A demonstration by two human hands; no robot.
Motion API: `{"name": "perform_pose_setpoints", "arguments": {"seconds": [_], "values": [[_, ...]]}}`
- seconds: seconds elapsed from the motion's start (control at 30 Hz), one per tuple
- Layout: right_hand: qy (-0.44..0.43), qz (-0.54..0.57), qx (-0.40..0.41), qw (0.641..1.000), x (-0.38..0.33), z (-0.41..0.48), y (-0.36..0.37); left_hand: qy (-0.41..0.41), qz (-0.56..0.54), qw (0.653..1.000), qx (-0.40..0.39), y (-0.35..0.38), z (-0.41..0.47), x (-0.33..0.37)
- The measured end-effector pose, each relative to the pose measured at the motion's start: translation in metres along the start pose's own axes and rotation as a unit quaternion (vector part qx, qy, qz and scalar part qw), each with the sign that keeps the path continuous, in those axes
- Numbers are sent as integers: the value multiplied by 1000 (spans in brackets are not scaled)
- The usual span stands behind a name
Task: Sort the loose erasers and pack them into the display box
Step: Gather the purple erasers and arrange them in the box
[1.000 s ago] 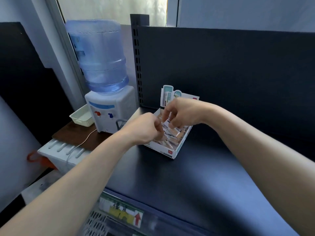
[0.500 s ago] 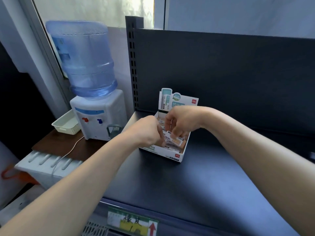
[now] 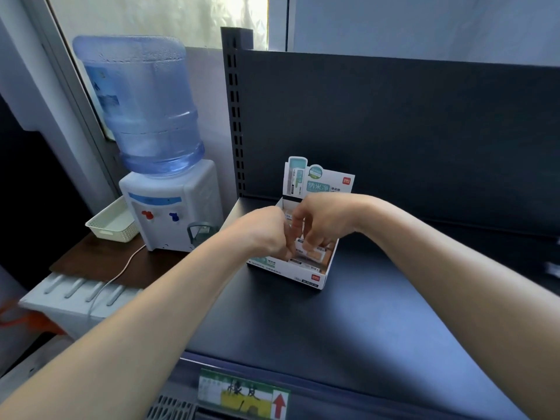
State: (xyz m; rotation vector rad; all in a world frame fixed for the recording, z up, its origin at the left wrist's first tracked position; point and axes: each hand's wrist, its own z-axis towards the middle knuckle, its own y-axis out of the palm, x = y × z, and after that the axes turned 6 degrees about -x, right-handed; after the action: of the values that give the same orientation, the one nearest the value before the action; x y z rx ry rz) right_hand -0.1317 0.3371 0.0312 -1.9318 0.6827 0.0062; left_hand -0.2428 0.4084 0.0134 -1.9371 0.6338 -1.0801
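A white display box (image 3: 313, 277) with a teal header card (image 3: 318, 184) stands on the dark shelf (image 3: 348, 328), close to the back panel. Wrapped erasers (image 3: 316, 254) lie packed inside it, mostly hidden by my hands. My left hand (image 3: 266, 231) is curled into a fist over the box's left half. Its fingertips reach down among the erasers, and its grip is largely hidden. Over the middle of the box, my right hand (image 3: 324, 219) has its fingers bent down and pinches an eraser inside.
A water dispenser (image 3: 169, 207) with a large blue bottle (image 3: 142, 107) stands left of the shelf on a brown table, with a cream basket (image 3: 110, 222) beside it. The shelf's upright post (image 3: 235, 116) and dark back panel (image 3: 424, 131) rise behind the box. A price label (image 3: 242, 395) sits on the front edge.
My right hand has lowered from above the box until its fingers are among the erasers. My left fist stays at the box's left side. The view has shifted slightly.
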Motion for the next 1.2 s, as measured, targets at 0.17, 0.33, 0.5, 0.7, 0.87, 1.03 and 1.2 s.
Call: {"name": "perform_pose_setpoints", "arguments": {"seconds": [0.17,0.33,0.5,0.7,0.87,1.03,1.2], "values": [[-5,-9,12,1000,0,-2,2,-6,22,1000,6,5,1,3],[-13,-5,6,1000,-3,-3,3,-3,-72,997,36,-5,-5,-4],[-6,-18,-2,1000,-6,-2,7,-3,-95,993,64,-2,-3,-9],[15,-105,29,994,-13,-5,13,-4,-59,997,47,-1,-2,-8],[25,-118,35,992,-16,-5,13,7,-59,996,61,-1,-2,-8],[54,-92,128,986,2,-27,0,60,-53,994,69,-10,-5,11],[188,-127,183,957,44,-79,-9,161,28,984,77,-4,-1,70]]}}
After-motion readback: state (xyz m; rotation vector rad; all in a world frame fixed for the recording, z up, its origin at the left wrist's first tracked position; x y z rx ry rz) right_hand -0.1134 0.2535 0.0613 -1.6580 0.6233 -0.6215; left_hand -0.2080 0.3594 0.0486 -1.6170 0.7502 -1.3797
